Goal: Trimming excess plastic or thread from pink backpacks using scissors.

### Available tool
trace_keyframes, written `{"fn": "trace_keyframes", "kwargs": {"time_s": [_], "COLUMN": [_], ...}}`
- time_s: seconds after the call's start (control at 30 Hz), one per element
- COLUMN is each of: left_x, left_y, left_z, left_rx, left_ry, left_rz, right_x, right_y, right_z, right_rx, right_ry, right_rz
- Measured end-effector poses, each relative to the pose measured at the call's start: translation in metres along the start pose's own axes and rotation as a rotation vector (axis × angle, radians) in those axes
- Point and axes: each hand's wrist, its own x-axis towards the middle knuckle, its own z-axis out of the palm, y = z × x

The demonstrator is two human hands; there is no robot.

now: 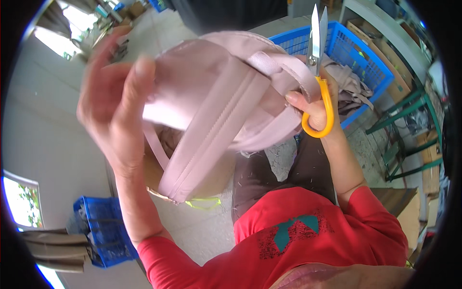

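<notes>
A pale pink backpack [216,96] with a long zipper is held up in front of me. My left hand [115,103] grips its left side, fingers and thumb closed over the fabric. My right hand [313,108] holds the bag's strap side and also carries yellow-handled scissors [318,72], blades pointing up and nearly closed. I wear a red shirt and brown trousers.
A blue plastic crate [358,53] with more pink fabric pieces stands at the upper right. Another blue crate [103,229] sits at the lower left on the concrete floor. A green metal frame [409,135] and cardboard boxes line the right side.
</notes>
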Motion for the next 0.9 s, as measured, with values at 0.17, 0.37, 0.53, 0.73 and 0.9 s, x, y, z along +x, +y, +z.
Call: {"fn": "trace_keyframes", "kwargs": {"time_s": [0.17,0.37,0.53,0.73,0.9], "left_x": [-0.027,-0.042,-0.041,-0.033,-0.037], "left_y": [-0.053,-0.084,-0.091,-0.079,-0.082], "left_z": [-0.002,0.061,0.103,0.144,0.156], "left_rx": [-0.291,-0.268,-0.325,-0.391,-0.488], "left_ry": [-0.371,-0.646,-0.905,-1.039,-0.909], "left_rz": [-0.218,-0.272,-0.141,-0.250,-0.102], "right_x": [-0.042,-0.112,-0.137,-0.126,-0.097], "right_y": [-0.003,0.008,-0.020,-0.050,-0.048], "right_z": [-0.018,-0.052,-0.114,-0.127,-0.125], "right_rx": [0.103,-0.117,0.042,-0.746,-1.007], "right_ry": [0.077,-0.114,-0.316,-0.269,-0.412], "right_rz": [0.150,0.393,0.904,0.437,0.354]}}
